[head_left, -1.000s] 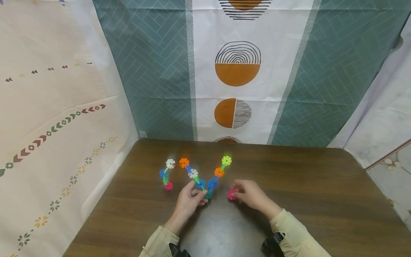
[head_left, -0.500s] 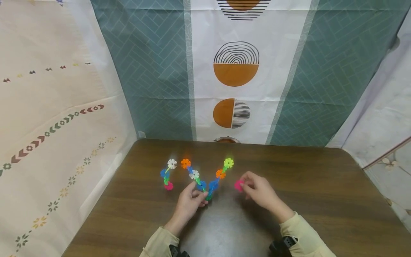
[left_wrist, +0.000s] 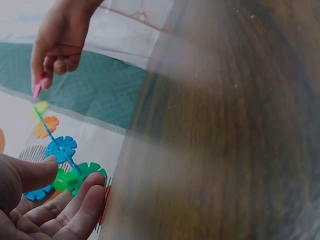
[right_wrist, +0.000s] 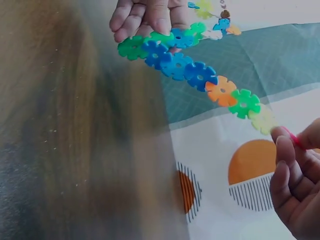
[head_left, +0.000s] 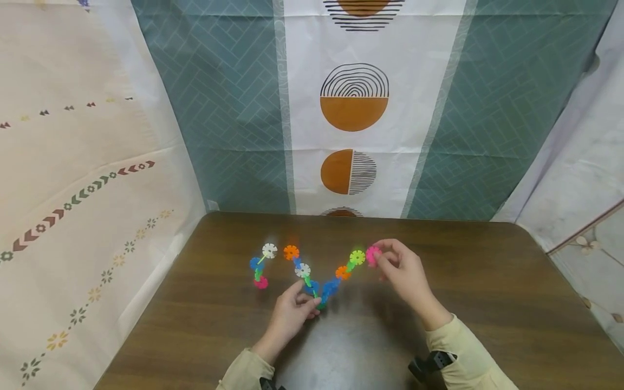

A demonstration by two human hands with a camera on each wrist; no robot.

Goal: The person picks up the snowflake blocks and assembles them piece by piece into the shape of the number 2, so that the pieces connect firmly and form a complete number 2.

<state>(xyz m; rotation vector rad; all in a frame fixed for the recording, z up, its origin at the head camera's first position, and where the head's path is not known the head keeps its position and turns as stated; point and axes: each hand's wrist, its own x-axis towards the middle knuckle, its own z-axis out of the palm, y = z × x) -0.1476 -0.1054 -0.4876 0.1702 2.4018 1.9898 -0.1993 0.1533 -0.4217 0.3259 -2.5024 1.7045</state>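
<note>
A V-shaped chain of notched plastic snowflake discs (head_left: 330, 287) stands over the table in the head view. At its bottom, my left hand (head_left: 291, 313) pinches it between thumb and fingers, by a green disc (left_wrist: 91, 176). The right arm of the V ends in a yellow-green disc (head_left: 357, 257). My right hand (head_left: 405, 273) pinches a pink snowflake disc (head_left: 372, 255) just right of that end. In the left wrist view the pink disc is edge-on, with a small gap to the yellow-green one. Fingertips cover part of both held pieces.
A shorter curved chain of white, blue, green and pink discs (head_left: 257, 264) lies on the brown wooden table (head_left: 468, 281), left of the V. Patterned cloth (head_left: 234, 119) hangs behind the table's far edge, and more cloth hangs at both sides.
My right hand has lifted the pink disc from low beside the V up and away to the yellow-green end. The left hand keeps its hold on the chain with little movement.
</note>
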